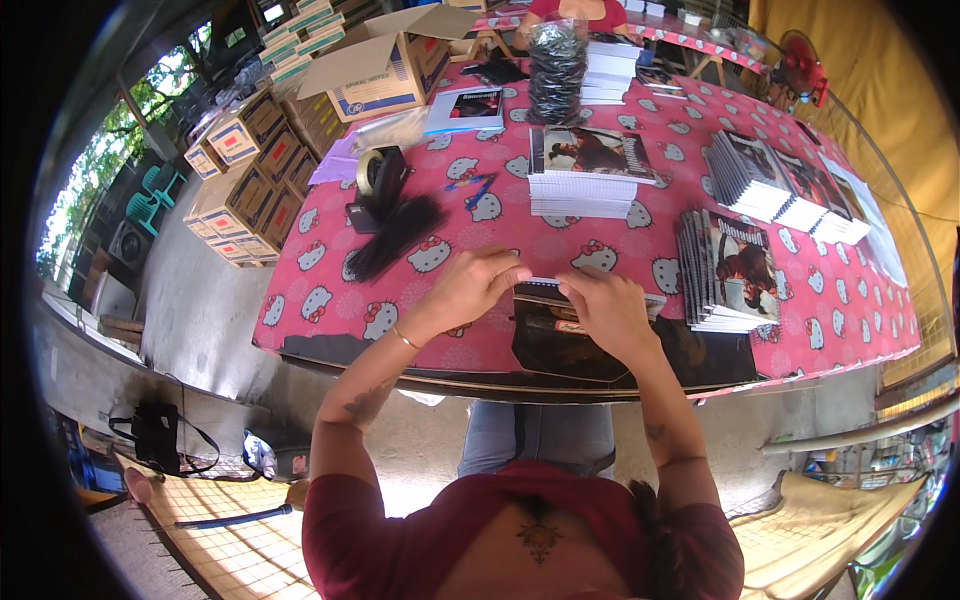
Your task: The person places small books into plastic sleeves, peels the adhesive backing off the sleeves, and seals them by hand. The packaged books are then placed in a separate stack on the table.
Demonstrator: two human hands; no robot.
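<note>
A notebook [565,345] with a dark picture cover lies at the near table edge in front of me, its white holed edge facing away. At the left end of that edge my left hand [480,288] is closed in a pinch; whatever is between its fingertips is too small to make out. My right hand [608,308] reaches over the cover, thumb and fingers closed on the same edge, partly hiding it. Black spiral coils [400,238] lie in a loose bundle left of my hands, beside a black tape dispenser [378,188].
Notebook stacks stand beyond [583,195], right [728,272] and far right [785,190]. A tall bundle of black coils [557,75] stands farther back, near blue pens [478,188]. Cartons [245,190] are piled at left. Another person [580,12] is across the table.
</note>
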